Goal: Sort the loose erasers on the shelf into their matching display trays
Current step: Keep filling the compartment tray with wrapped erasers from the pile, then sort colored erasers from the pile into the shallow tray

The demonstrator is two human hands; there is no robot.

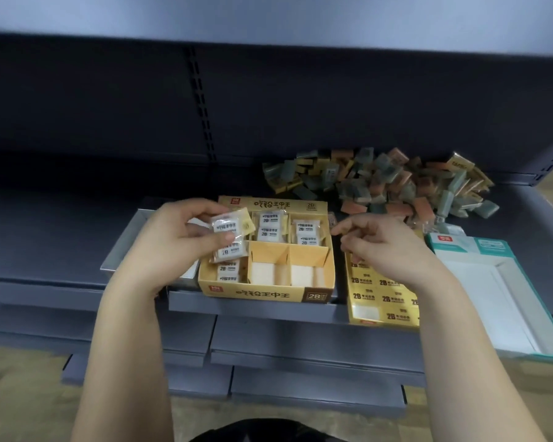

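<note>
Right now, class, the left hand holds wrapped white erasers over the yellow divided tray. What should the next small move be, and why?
Probably lower the wrapped white erasers in the left hand into the yellow divided tray, in the left column just beneath them. Their print looks the same as the packed erasers lying there, and the hand hovers right above that column.

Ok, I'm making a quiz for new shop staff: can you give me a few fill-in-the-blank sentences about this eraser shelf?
1. The left hand holds wrapped erasers whose colour is ___.
2. The divided display tray under that hand is ___ in colour.
3. The pile of loose erasers lies ___ the trays, farther from the person.
4. The teal-rimmed tray stands farthest to the ___.

Missing words: white; yellow; behind; right.
</note>
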